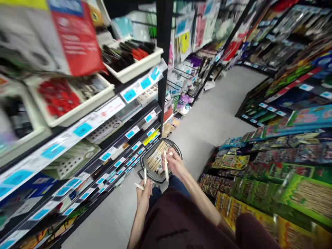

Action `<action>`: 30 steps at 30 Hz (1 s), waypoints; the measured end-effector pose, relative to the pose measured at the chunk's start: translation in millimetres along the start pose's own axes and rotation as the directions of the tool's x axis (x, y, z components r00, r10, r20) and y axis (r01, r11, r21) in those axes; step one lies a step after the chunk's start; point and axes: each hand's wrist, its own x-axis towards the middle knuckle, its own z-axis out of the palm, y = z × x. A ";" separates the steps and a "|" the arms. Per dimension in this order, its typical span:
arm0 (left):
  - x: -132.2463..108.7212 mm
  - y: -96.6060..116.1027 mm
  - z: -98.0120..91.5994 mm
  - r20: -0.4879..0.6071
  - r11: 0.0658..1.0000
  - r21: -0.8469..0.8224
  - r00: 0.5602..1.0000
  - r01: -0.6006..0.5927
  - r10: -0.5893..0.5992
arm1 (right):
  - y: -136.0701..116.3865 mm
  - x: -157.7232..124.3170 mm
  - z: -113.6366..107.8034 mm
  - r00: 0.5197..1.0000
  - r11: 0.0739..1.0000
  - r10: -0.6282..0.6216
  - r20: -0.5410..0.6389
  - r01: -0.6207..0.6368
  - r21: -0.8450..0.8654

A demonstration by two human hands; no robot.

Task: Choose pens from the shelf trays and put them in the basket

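Observation:
A dark oval basket with a perforated rim stands on the floor in front of me. Several long, slim, tan and cream pieces lie side by side in it; their exact kind is too small to tell. My right hand is over the basket's right part, its fingers closed on slim cream sticks. Lower and to the left, my left hand is closed around more slim cream sticks, one pointing up and one out to the left. The hands are apart from each other.
Shelves with price tags and white trays of small goods line the left. A black post rises behind the basket. Racks of snack packets stand close on the right. Grey aisle floor runs ahead.

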 end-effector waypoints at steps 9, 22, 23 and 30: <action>-56.9 32.3 -33.4 0.016 0.941 -0.337 0.999 -0.030 0.037 | 45.4 -86.9 69.2 0.923 0.941 0.309 0.229 -0.262 -0.215; -88.6 40.2 -51.0 -0.008 0.897 -0.430 0.993 -0.107 0.114 | 53.7 -113.9 83.7 0.880 0.871 0.432 0.198 -0.349 -0.346; -87.8 40.4 -54.5 -0.044 0.882 -0.450 0.990 -0.139 0.134 | 54.6 -111.9 85.1 0.885 0.878 0.426 0.188 -0.355 -0.320; -87.0 43.2 -82.7 -0.293 0.876 -0.401 0.943 -0.268 0.155 | 63.5 -89.4 106.2 0.981 0.969 0.174 0.087 -0.155 -0.193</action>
